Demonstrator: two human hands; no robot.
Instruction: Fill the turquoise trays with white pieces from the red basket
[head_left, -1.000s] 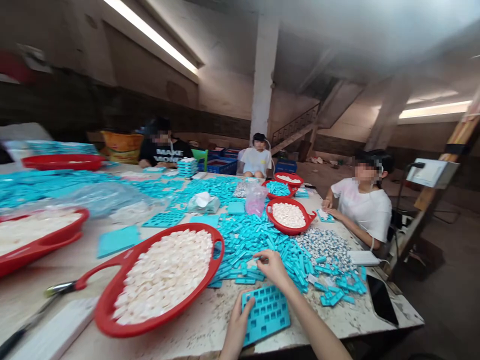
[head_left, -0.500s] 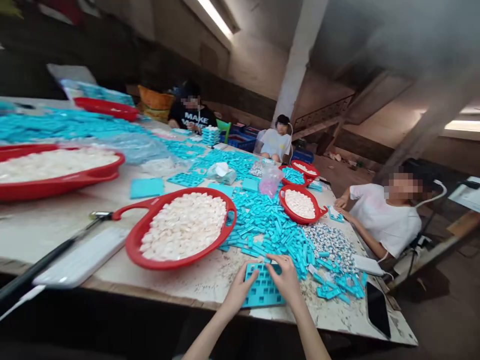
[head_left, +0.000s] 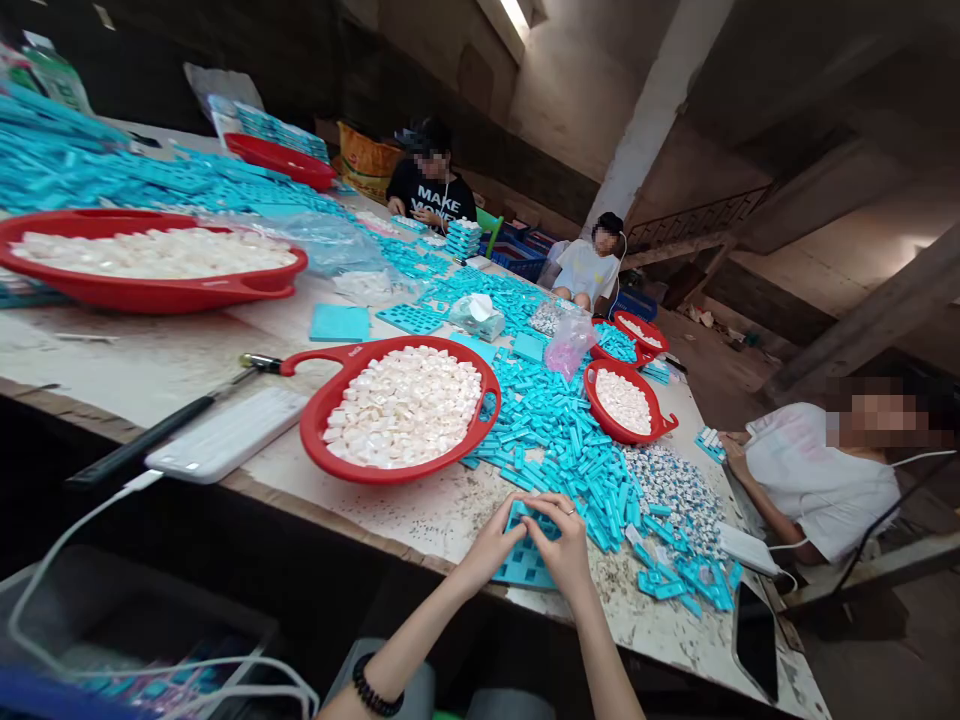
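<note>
We see both hands now together on the blue mold point(head_left: 527, 560), which lies near the edge of the desk point(head_left: 420, 530), just beside the pile of blue bars point(head_left: 559, 450). The left hand point(head_left: 491, 547) and right hand point(head_left: 562, 545) almost meet above it, and their fingers point(head_left: 544, 508) seem closed on it, though the view is partly hidden. One second earlier, the right hand was further from the left hand. The red tray point(head_left: 322, 425) of white pieces point(head_left: 401, 410) stands to our left.
</note>
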